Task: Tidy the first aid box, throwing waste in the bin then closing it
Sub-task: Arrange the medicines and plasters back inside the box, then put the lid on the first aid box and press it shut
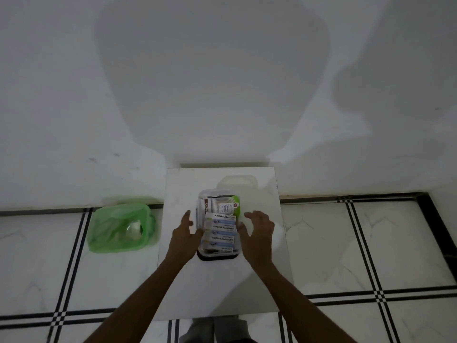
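Note:
The clear plastic first aid box (200, 253) stands open on a small white table (222, 288). Its transparent lid (237, 184) is tipped back behind it. Inside lie several white and blue antiseptic bandage boxes (220, 231), with a brown-edged box (207, 205) and a green packet (236, 203) at the far end. My left hand (184, 235) is at the box's left wall, fingers spread, thumb touching the side. My right hand (258, 231) hovers at the right wall, fingers apart and empty. A bin lined with a green bag (121, 229) stands on the floor to the left, with crumpled waste in it.
The table stands against a plain white wall (222, 82). White marble floor tiles with black stripe borders (371, 243) surround it. My feet (212, 330) show below the table's near edge.

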`<act>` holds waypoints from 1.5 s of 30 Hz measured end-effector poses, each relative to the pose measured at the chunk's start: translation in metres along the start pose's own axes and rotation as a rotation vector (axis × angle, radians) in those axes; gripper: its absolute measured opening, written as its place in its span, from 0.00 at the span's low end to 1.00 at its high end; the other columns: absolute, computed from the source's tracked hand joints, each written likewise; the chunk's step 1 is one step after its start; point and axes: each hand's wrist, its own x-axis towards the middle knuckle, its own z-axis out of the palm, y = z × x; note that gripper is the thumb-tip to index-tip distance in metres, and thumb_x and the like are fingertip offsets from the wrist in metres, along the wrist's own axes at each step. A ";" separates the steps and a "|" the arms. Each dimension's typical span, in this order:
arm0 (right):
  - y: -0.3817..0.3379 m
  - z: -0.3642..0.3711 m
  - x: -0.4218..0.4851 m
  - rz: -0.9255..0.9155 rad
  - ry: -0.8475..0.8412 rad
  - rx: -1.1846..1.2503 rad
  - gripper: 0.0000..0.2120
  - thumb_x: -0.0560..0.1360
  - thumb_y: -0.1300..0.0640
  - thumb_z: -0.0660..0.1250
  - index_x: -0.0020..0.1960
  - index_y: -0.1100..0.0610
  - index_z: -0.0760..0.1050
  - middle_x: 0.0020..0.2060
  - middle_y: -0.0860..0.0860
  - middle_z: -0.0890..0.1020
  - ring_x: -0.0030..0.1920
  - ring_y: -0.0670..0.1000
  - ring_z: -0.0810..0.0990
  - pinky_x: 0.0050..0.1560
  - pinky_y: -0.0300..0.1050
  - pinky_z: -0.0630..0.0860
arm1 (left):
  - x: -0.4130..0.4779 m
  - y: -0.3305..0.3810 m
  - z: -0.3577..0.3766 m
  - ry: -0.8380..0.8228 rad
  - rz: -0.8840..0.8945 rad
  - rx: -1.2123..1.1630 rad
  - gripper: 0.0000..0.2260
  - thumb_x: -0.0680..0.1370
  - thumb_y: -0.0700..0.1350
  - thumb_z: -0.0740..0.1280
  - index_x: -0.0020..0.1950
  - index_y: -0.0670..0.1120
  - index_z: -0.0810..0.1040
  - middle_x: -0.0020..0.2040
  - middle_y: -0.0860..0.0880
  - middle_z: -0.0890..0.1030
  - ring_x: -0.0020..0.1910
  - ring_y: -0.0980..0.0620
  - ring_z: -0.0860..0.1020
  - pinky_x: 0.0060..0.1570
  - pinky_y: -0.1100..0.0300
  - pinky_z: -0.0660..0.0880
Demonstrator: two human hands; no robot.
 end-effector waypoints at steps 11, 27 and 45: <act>0.034 0.022 0.013 0.439 -0.376 -0.027 0.16 0.72 0.57 0.70 0.55 0.66 0.75 0.51 0.59 0.80 0.52 0.56 0.79 0.45 0.38 0.68 | -0.001 0.001 -0.022 -0.110 0.059 0.015 0.07 0.77 0.36 0.59 0.54 0.44 0.71 0.46 0.41 0.82 0.36 0.44 0.81 0.37 0.44 0.81; 0.027 -0.018 0.038 0.546 -0.354 0.359 0.06 0.67 0.65 0.69 0.39 0.59 0.73 0.40 0.59 0.78 0.43 0.57 0.78 0.42 0.50 0.79 | -0.022 -0.021 -0.048 -0.094 0.025 -0.086 0.21 0.78 0.31 0.57 0.47 0.60 0.68 0.41 0.55 0.80 0.34 0.62 0.82 0.30 0.61 0.80; -0.054 0.050 -0.021 -0.323 -0.328 -0.169 0.19 0.75 0.51 0.60 0.63 0.60 0.71 0.53 0.57 0.83 0.60 0.55 0.77 0.74 0.60 0.48 | 0.000 -0.017 -0.018 -0.077 -0.112 -0.342 0.16 0.79 0.44 0.62 0.67 0.52 0.71 0.54 0.44 0.80 0.53 0.47 0.79 0.41 0.55 0.79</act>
